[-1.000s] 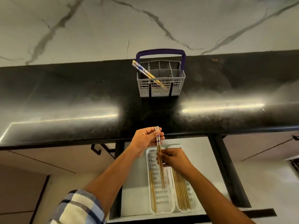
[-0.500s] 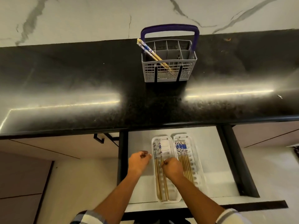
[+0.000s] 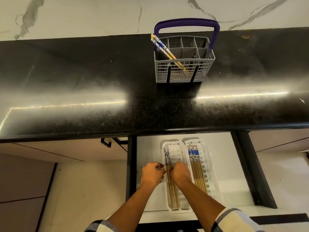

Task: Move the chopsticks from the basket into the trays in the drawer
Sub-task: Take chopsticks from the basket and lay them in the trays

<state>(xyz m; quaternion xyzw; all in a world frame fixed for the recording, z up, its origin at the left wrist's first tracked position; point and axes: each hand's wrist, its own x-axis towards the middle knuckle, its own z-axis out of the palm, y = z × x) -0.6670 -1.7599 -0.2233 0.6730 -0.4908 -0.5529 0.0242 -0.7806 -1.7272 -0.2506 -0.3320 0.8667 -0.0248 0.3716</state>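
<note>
A grey basket (image 3: 184, 71) with a purple handle stands on the black counter and holds two blue-patterned chopsticks (image 3: 164, 48) leaning to the left. Below it, the open drawer (image 3: 147, 156) holds two white trays. In the left tray (image 3: 174, 148) lie a few chopsticks (image 3: 167, 159). My right hand (image 3: 180, 173) is curled over them at mid-length. My left hand (image 3: 152, 174) pinches them from the left side. The right tray (image 3: 204, 148) holds several chopsticks (image 3: 196, 166) side by side.
The black counter (image 3: 100, 81) overhangs the back of the drawer. Dark drawer rails (image 3: 250, 164) run along both sides. A black cabinet handle (image 3: 107, 143) sticks out to the left of the drawer. A white marble wall stands behind the counter.
Both hands came down from the counter edge into the drawer with the chopsticks and laid them in the left tray. My left hand then closed in against them.
</note>
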